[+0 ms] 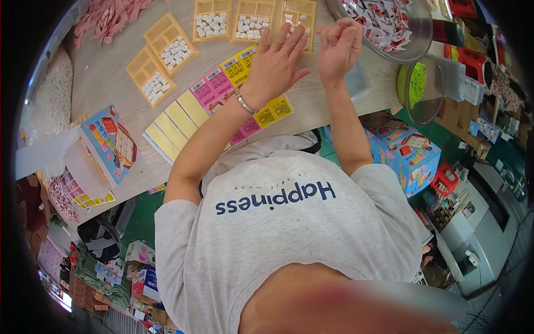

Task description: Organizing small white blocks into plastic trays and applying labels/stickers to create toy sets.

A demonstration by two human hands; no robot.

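- yellow plastic trays, that's the whole far side of the wooden table (pixel 111 83): three in a row at the far edge and two more angled off to the left, all with little white blocks sitting loose in the compartments.
- left hand (pixel 275 64) is flat, fingers spread wide open, palm down next to the rightmost tray (pixel 297 16). looks like it's gripping nothing, just resting or pressing there.
- right hand (pixel 338 47) is half curled over that same tray's right edge, fingertips pinched together. can't tell if there's a white block in the pinch, too small to see.
- risk one imo: the spread left hand sits just beside the middle tray (pixel 255 21). a careless sweep would bump it and those loose white blocks (pixel 250 25) would hop compartments or spill.
- risk two: the big metal bowl (pixel 389 28) of red-and-white wrapped pieces is right next to the right wrist. an elbow swing could clip the rim and tip stuff out.
- risk three: the printed cards (pixel 245 67), pink and yellow, lie partly under the left forearm near the table edge. dragging the arm back could slide them off.
- risk four: the clear container with green stuff (pixel 417 86) hangs near the right edge of the table, looks easy to knock off.
- pink packet pile (pixel 111 19) far left is well apart, no worry there.
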